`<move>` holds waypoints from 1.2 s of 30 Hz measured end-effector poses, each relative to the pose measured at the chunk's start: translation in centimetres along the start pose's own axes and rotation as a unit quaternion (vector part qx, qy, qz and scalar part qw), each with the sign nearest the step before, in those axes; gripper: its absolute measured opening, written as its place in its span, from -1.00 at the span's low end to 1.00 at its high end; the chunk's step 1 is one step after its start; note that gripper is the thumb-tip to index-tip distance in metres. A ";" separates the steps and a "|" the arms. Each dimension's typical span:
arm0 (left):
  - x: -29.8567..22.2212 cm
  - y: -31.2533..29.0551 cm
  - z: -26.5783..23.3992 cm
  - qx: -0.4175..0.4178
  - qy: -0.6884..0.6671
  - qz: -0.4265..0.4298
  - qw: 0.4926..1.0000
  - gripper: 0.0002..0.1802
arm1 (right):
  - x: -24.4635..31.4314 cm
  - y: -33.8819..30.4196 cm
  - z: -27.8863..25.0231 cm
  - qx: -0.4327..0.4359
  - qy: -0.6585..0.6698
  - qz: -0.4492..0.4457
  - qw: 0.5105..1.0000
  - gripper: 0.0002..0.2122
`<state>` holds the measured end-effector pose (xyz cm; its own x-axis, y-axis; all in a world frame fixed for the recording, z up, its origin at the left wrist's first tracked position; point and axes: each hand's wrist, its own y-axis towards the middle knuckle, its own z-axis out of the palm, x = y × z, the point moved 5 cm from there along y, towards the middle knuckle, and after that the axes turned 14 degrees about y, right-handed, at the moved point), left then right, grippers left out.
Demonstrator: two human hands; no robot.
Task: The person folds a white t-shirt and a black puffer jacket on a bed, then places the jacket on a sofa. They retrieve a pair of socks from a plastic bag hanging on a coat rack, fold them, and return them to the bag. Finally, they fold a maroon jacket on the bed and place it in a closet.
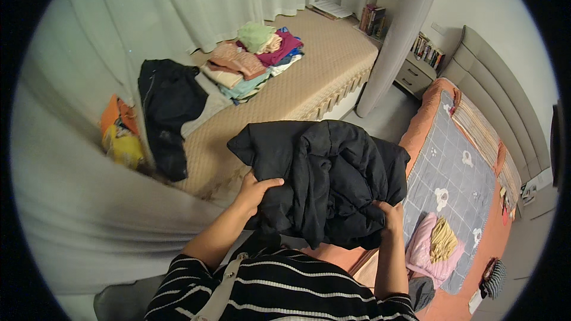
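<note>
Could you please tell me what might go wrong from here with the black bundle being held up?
The black padded bundle is gripped near its two sides by the left hand and right hand, so its loose middle folds could spill or droop if either slips. The uneven pile of clothes on the beige quilted bed might topple if the bundle swung into it.
</note>
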<state>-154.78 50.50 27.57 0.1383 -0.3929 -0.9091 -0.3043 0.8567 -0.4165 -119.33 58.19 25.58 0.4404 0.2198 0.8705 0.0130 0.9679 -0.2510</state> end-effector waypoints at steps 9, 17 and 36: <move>-7.3 23.8 6.6 0.073 0.009 0.035 0.997 -0.32 | 5.3 20.4 4.4 -0.053 -0.059 -0.073 0.994 -0.49; -16.7 40.9 12.8 0.116 -0.041 0.010 0.992 -0.41 | 12.1 39.8 8.2 -0.051 -0.100 -0.120 0.986 -0.51; -27.0 83.3 13.1 -0.208 -0.180 0.034 0.961 -0.30 | 12.2 102.0 39.0 0.276 -0.235 0.134 0.922 -0.33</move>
<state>-171.50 136.90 17.44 0.3985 -0.1362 -0.9070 -0.6641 0.6393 -0.3878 -147.70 164.32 27.11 -0.0784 0.3637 0.9282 -0.5567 0.7564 -0.3434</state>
